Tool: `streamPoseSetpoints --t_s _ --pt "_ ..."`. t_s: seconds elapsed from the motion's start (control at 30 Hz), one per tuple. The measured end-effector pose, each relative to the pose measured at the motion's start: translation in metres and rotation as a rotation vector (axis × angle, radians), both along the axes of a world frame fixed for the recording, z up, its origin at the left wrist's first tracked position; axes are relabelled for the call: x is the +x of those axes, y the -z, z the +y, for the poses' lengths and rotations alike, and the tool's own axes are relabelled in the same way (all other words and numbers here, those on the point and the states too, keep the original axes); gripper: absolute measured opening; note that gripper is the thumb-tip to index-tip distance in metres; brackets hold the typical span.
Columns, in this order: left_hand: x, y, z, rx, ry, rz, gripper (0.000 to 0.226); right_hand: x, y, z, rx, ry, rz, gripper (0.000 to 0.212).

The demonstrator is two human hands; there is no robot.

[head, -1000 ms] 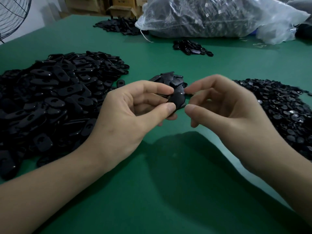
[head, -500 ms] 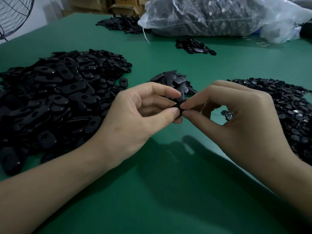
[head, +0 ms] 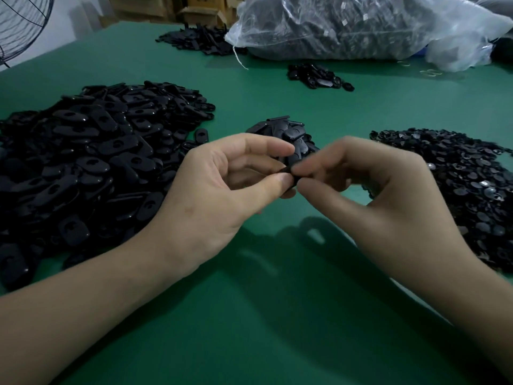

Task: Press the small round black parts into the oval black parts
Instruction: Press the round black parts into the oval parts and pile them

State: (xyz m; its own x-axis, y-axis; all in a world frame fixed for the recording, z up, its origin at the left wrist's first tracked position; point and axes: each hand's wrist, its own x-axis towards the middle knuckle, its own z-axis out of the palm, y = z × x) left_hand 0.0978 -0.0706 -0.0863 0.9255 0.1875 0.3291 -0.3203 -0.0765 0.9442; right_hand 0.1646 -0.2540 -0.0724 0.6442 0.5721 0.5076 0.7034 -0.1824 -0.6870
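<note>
My left hand (head: 219, 195) pinches a black oval part (head: 290, 170) between thumb and fingers, above the green table. My right hand (head: 372, 195) meets it from the right, thumb and forefinger pinched against the same part; a small round part there is hidden by the fingertips. A big pile of oval black parts (head: 91, 162) lies at the left. A heap of small round black parts (head: 466, 184) lies at the right. A small stack of oval parts (head: 286, 132) sits just behind my hands.
The green table (head: 249, 315) runs to the near edge. A clear plastic bag of parts (head: 347, 26) lies at the back, with two smaller black piles (head: 316, 76) near it. A fan (head: 19, 26) and cardboard boxes stand at the far left.
My right hand moved left and closed its thumb and forefinger onto the oval part held by my left hand. The part has turned edge-on between the fingertips.
</note>
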Motion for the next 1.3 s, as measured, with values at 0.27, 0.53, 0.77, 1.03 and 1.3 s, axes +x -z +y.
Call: streamPoseSetpoints --t_s 0.27,0.53,0.77,1.03,1.3 --pt "-0.007 -0.001 -0.006 0.288 -0.207 -0.177 0.041 -0.005 0.007 0.010 0.334 -0.213 0.843 0.006" --pt "-0.009 -0.004 -0.010 0.470 -0.274 -0.220 0.031 -0.008 0.008 0.011 0.369 -0.187 0.799 0.018" --pt "-0.010 -0.004 -0.008 0.550 -0.300 -0.282 0.026 -0.010 0.005 0.012 0.368 -0.225 0.853 0.022" --pt "-0.010 -0.002 -0.008 0.550 -0.266 -0.296 0.013 -0.009 0.005 0.011 0.392 -0.309 0.952 0.015" --pt "-0.010 -0.002 -0.008 0.572 -0.260 -0.289 0.012 -0.008 0.007 0.012 0.407 -0.321 0.962 0.015"
